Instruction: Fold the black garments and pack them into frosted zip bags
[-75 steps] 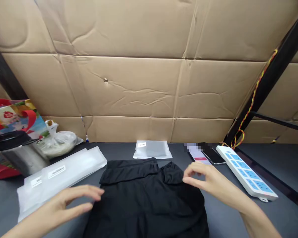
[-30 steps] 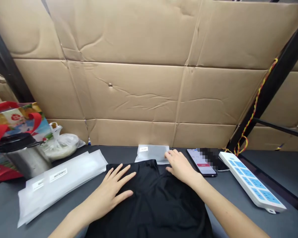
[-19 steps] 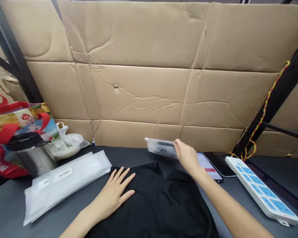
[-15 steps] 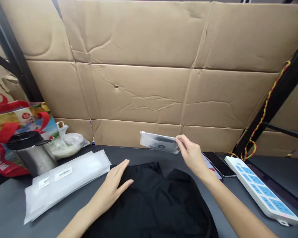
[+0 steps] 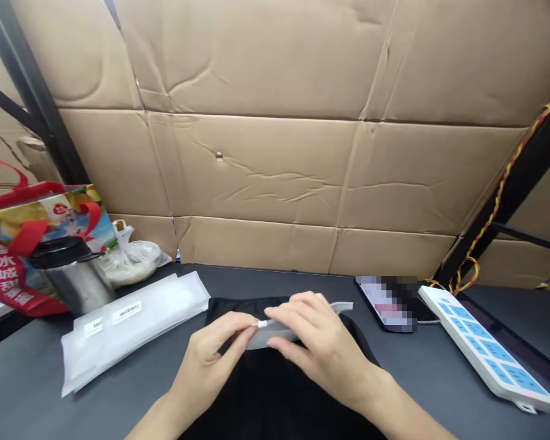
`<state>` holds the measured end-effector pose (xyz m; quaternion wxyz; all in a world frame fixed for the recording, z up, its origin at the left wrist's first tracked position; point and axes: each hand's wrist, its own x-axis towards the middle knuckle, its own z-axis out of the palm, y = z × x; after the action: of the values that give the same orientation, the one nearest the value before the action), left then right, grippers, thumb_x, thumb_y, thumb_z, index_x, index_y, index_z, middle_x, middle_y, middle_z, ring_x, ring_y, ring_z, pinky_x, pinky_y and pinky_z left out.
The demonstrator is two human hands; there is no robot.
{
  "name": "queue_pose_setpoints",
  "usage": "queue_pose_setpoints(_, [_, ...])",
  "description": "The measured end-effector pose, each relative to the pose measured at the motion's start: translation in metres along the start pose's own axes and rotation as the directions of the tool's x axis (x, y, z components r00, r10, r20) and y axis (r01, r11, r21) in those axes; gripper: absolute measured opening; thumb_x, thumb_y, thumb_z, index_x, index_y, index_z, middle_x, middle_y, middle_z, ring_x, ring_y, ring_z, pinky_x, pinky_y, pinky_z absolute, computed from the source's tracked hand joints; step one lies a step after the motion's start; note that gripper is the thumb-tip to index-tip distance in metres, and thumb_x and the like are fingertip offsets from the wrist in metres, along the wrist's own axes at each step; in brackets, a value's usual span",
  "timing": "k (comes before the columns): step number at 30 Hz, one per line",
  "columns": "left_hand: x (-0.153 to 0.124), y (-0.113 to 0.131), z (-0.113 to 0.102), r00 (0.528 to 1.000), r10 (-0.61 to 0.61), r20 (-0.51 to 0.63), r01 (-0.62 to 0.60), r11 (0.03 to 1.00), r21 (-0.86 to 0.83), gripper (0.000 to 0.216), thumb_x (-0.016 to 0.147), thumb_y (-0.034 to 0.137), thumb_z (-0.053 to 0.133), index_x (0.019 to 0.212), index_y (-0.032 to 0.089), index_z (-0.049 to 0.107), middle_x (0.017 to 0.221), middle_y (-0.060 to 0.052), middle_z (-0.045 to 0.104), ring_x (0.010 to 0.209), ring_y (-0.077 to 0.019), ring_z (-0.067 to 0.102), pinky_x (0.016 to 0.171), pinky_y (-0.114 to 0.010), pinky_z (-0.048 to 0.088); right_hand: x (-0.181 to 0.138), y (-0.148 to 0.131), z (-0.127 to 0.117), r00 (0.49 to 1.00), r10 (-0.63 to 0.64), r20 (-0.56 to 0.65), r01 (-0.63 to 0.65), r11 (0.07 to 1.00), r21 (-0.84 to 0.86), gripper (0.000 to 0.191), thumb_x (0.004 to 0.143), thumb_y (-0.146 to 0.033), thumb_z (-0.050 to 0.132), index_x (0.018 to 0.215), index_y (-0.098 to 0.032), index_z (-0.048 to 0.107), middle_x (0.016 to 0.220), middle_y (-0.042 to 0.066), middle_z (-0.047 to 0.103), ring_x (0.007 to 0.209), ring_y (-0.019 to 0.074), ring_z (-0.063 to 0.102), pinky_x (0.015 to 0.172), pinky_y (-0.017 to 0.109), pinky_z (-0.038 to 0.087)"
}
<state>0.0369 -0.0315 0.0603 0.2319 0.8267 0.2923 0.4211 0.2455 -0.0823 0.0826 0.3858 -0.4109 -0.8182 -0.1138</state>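
Note:
A small frosted slider zip bag (image 5: 258,342) is held over a black garment (image 5: 275,397) spread on the dark table. Thumb and index finger of my left hand (image 5: 213,351) pinch the bag's left end, beside its white slider (image 5: 261,324). Across the bag's middle lies my right hand (image 5: 318,342), its fingers bent over the upper edge and its thumb in front. The right end of the bag sticks out behind my right hand. Most of the bag and the upper part of the garment are covered by my hands.
Flat frosted bags (image 5: 156,321) with barcode labels lie at left, near a steel flask (image 5: 80,281), a tied plastic bag (image 5: 135,260) and a colourful carrier bag (image 5: 9,244). At right are phones (image 5: 385,305) and a power strip (image 5: 490,348). Cardboard (image 5: 266,165) stands behind.
My right hand has brought the zip bag down and toward me over the garment. My left hand has lifted off the garment and now pinches the bag's slider end.

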Motion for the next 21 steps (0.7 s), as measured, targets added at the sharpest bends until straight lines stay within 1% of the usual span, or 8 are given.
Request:
queue_pose_setpoints(3, [-0.004,0.007,-0.002,0.992,0.12,0.033,-0.121,0.992,0.023,0.017,0.092,0.017,0.051,0.095,0.023,0.066,0.091,-0.002,0.069,0.081,-0.0166,0.065,0.074,-0.023,0.05,0.005,-0.012,0.005,0.997,-0.076,0.002,0.075,0.995,0.059,0.015,0.094,-0.017,0.051,0.104,-0.02,0.062,0.089,0.002,0.071,0.086,0.0159,0.057,0.077,0.031,0.043])
queue_pose_setpoints(5, [-0.007,0.006,-0.006,0.991,0.131,0.009,-0.132,0.99,0.052,0.017,0.092,0.015,0.051,0.097,0.024,0.065,0.093,-0.001,0.069,0.084,-0.0165,0.064,0.077,-0.023,0.049,-0.002,-0.005,0.001,0.998,-0.067,-0.02,0.068,0.997,0.047,0.016,0.094,-0.015,0.05,0.101,-0.02,0.063,0.087,0.001,0.071,0.086,0.0161,0.058,0.078,0.032,0.043])
queue_pose_setpoints(7, [-0.011,0.0,-0.011,0.994,0.095,-0.063,-0.09,0.993,0.082,0.014,0.091,0.017,0.054,0.096,0.025,0.065,0.093,0.0,0.068,0.084,-0.0164,0.064,0.077,-0.022,0.048,-0.015,0.012,-0.008,1.0,-0.005,-0.026,0.005,1.0,0.015,0.016,0.094,-0.016,0.05,0.101,-0.021,0.064,0.089,0.002,0.071,0.089,0.0169,0.058,0.081,0.033,0.043])
queue_pose_setpoints(10, [-0.014,-0.011,-0.018,0.989,0.019,-0.147,-0.007,0.997,0.082,0.009,0.089,0.023,0.058,0.093,0.025,0.065,0.088,0.001,0.067,0.077,-0.0153,0.063,0.071,-0.021,0.047,-0.04,0.044,-0.023,0.992,0.12,-0.04,-0.122,0.992,-0.046,0.016,0.095,-0.019,0.05,0.103,-0.022,0.063,0.092,0.002,0.071,0.091,0.0183,0.058,0.083,0.035,0.043])
queue_pose_setpoints(14, [-0.013,-0.013,-0.016,0.987,-0.02,-0.16,0.028,0.998,0.05,0.008,0.088,0.027,0.058,0.09,0.024,0.065,0.081,0.002,0.065,0.069,-0.0143,0.061,0.065,-0.02,0.046,-0.061,0.07,-0.032,0.972,0.231,-0.042,-0.234,0.968,-0.094,0.017,0.096,-0.021,0.048,0.104,-0.024,0.063,0.096,0.003,0.07,0.093,0.0199,0.057,0.084,0.038,0.044])
queue_pose_setpoints(17, [-0.012,-0.01,-0.013,0.987,-0.038,-0.159,0.047,0.998,0.051,0.009,0.088,0.03,0.058,0.089,0.024,0.065,0.078,0.002,0.064,0.069,-0.0148,0.06,0.065,-0.021,0.045,-0.062,0.071,-0.032,0.967,0.253,-0.042,-0.256,0.96,-0.111,0.017,0.095,-0.022,0.048,0.104,-0.025,0.063,0.096,0.003,0.069,0.093,0.0197,0.057,0.085,0.038,0.045])
queue_pose_setpoints(19, [-0.012,-0.008,-0.012,0.987,-0.05,-0.151,0.058,0.997,0.051,0.01,0.089,0.03,0.057,0.089,0.024,0.065,0.077,0.002,0.064,0.068,-0.0151,0.06,0.064,-0.021,0.045,-0.059,0.063,-0.031,0.967,0.244,-0.072,-0.251,0.959,-0.133,0.021,0.094,-0.023,0.051,0.113,-0.024,0.06,0.102,0.004,0.068,0.097,0.0202,0.057,0.086,0.039,0.046])
queue_pose_setpoints(21, [-0.011,-0.007,-0.01,0.99,-0.041,-0.136,0.049,0.997,0.057,0.01,0.089,0.03,0.057,0.09,0.024,0.065,0.078,0.001,0.064,0.068,-0.0156,0.06,0.065,-0.021,0.046,-0.053,0.051,-0.029,0.976,0.192,-0.102,-0.206,0.966,-0.156,0.03,0.092,-0.025,0.056,0.121,-0.023,0.055,0.109,0.006,0.066,0.101,0.0209,0.055,0.088,0.039,0.045])
